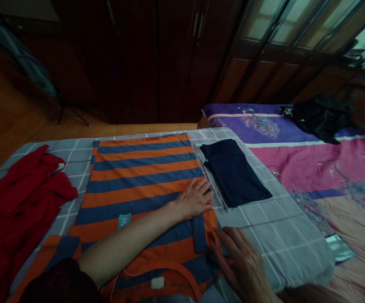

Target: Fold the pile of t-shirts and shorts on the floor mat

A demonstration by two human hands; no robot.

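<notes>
An orange and blue striped shirt [138, 185] lies spread on a grey checked cloth, its collar toward me. My left hand [193, 200] rests flat on the shirt's right side, fingers spread. Lower down, my right hand [242, 256] is at the shirt's right edge beside a folded-over striped part, its thumb and fingertips close to the fabric. Whether those fingertips pinch the cloth is too dark to tell. A light blue patch [124, 220] shows on the shirt beside my left forearm.
Folded dark blue cloth [235, 172] lies right of the shirt. A crumpled red garment [27, 202] is at the left. Beyond are a purple and pink bedspread [296, 164], a black garment [321, 115], a silvery packet [340, 248], dark wardrobes [176, 63] and a tripod [71, 111].
</notes>
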